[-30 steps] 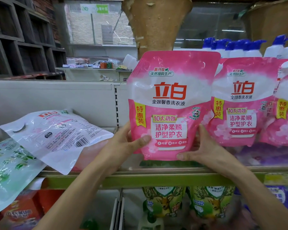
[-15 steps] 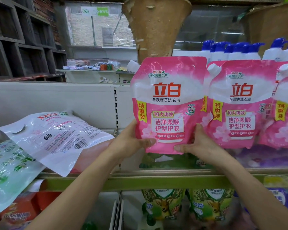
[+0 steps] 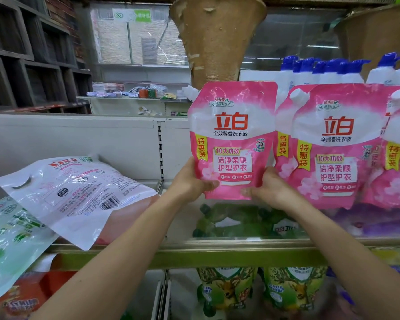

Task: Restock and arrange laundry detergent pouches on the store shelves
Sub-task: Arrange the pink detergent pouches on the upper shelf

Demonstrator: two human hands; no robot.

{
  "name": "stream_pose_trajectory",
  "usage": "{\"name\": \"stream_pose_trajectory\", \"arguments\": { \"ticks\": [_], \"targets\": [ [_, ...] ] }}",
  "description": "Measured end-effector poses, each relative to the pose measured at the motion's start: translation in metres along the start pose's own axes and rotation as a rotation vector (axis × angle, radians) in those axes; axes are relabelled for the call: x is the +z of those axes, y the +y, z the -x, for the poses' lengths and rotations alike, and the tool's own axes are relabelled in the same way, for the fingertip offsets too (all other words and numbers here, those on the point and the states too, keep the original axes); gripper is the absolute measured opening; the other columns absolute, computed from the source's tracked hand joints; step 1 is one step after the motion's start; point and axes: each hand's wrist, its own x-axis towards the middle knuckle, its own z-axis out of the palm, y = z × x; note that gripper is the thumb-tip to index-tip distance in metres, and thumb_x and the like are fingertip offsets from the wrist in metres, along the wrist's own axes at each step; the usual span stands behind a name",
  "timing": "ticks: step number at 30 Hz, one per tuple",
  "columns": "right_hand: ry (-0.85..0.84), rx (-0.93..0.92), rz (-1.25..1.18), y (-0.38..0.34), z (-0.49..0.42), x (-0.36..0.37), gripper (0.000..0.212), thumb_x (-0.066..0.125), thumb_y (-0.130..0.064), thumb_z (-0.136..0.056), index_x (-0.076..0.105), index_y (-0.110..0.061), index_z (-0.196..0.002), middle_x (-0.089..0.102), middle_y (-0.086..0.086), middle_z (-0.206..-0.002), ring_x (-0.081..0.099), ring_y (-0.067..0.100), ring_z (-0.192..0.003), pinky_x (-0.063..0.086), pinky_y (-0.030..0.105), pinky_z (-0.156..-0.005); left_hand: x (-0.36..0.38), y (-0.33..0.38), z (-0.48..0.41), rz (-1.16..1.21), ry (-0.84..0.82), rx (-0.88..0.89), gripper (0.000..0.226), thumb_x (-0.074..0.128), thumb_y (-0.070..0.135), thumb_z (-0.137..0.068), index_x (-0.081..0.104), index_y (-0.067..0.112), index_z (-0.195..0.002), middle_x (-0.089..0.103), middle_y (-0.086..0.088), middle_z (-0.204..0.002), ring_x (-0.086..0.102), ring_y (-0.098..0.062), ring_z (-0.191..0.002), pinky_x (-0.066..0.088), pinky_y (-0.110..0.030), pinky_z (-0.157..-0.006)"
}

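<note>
A pink detergent pouch (image 3: 232, 139) with red lettering and a white spout cap stands upright above the shelf (image 3: 217, 252). My left hand (image 3: 189, 181) grips its lower left corner and my right hand (image 3: 267, 188) its lower right corner. Just to its right stands a row of matching pink pouches (image 3: 337, 146), the nearest one touching or partly behind the held pouch. On the left a white and pink pouch (image 3: 79, 195) lies on its face, back label up.
A green pouch (image 3: 7, 241) lies at the far left under the white one. Green pouches (image 3: 240, 220) lie flat under the held pouch. White bottles with blue caps (image 3: 321, 70) stand behind the row. Deer-print pouches (image 3: 229, 289) fill the shelf below.
Both hands have carried the pink pouch away from me, deeper onto the shelf, so it looks smaller. It now stands level with the row on the right.
</note>
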Motion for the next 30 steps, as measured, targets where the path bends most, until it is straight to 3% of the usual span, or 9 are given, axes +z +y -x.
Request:
{"name": "stream_pose_trajectory", "arguments": {
  "ticks": [5, 13, 17, 20, 24, 30],
  "targets": [
    [0.027, 0.026, 0.033, 0.0, -0.017, 0.003, 0.059, 0.072, -0.024, -0.091, 0.036, -0.013, -0.137, 0.059, 0.003, -0.137, 0.057, 0.025, -0.128, 0.048, 0.041, -0.102, 0.005, 0.0, -0.019, 0.013, 0.0, -0.024, 0.063, 0.071, -0.004, -0.087, 0.047, 0.021, -0.139, 0.064, 0.003, -0.13, 0.062, -0.022, -0.119, 0.055, -0.046, -0.099],
    [0.17, -0.01, 0.127, 0.004, -0.028, 0.017, 0.066, 0.07, -0.023, -0.093, 0.027, -0.005, -0.14, 0.055, 0.012, -0.138, 0.057, 0.035, -0.125, 0.049, 0.047, -0.103, 0.01, -0.008, -0.038, 0.056, 0.013, -0.011, 0.063, 0.069, -0.003, -0.09, 0.041, 0.02, -0.141, 0.061, 0.005, -0.124, 0.059, -0.016, -0.112, 0.051, -0.035, -0.089],
    [0.187, -0.037, 0.191, 0.005, -0.029, 0.02, 0.077, 0.069, -0.027, -0.093, 0.019, -0.004, -0.147, 0.049, 0.015, -0.144, 0.054, 0.038, -0.129, 0.046, 0.051, -0.106, 0.01, -0.016, -0.037, 0.041, 0.012, 0.027, 0.061, 0.069, 0.002, -0.092, 0.039, 0.021, -0.142, 0.062, 0.005, -0.13, 0.062, -0.019, -0.117, 0.052, -0.04, -0.098],
    [0.191, -0.042, 0.238, 0.007, -0.028, 0.021, 0.079, 0.067, -0.027, -0.095, 0.016, -0.003, -0.15, 0.049, 0.016, -0.145, 0.054, 0.038, -0.128, 0.047, 0.049, -0.104, 0.009, -0.022, -0.036, -0.004, 0.002, 0.063, 0.061, 0.07, 0.007, -0.093, 0.038, 0.022, -0.142, 0.062, 0.003, -0.136, 0.063, -0.021, -0.121, 0.051, -0.051, -0.105],
    [0.2, -0.058, 0.285, 0.009, -0.026, 0.02, 0.069, 0.067, -0.028, -0.095, 0.025, -0.004, -0.144, 0.052, 0.017, -0.139, 0.057, 0.038, -0.124, 0.049, 0.045, -0.101, 0.009, -0.024, -0.034, -0.042, -0.019, 0.098, 0.059, 0.067, 0.01, -0.095, 0.033, 0.022, -0.142, 0.06, 0.003, -0.137, 0.062, -0.021, -0.121, 0.051, -0.052, -0.106],
    [0.217, -0.09, 0.322, 0.01, -0.02, 0.018, 0.064, 0.067, -0.034, -0.094, 0.031, -0.003, -0.137, 0.053, 0.016, -0.137, 0.058, 0.036, -0.121, 0.051, 0.045, -0.1, 0.012, -0.021, -0.032, -0.076, -0.021, 0.117, 0.059, 0.064, 0.01, -0.097, 0.027, 0.021, -0.142, 0.055, 0.004, -0.137, 0.058, -0.018, -0.119, 0.051, -0.042, -0.102]
  ]
}}
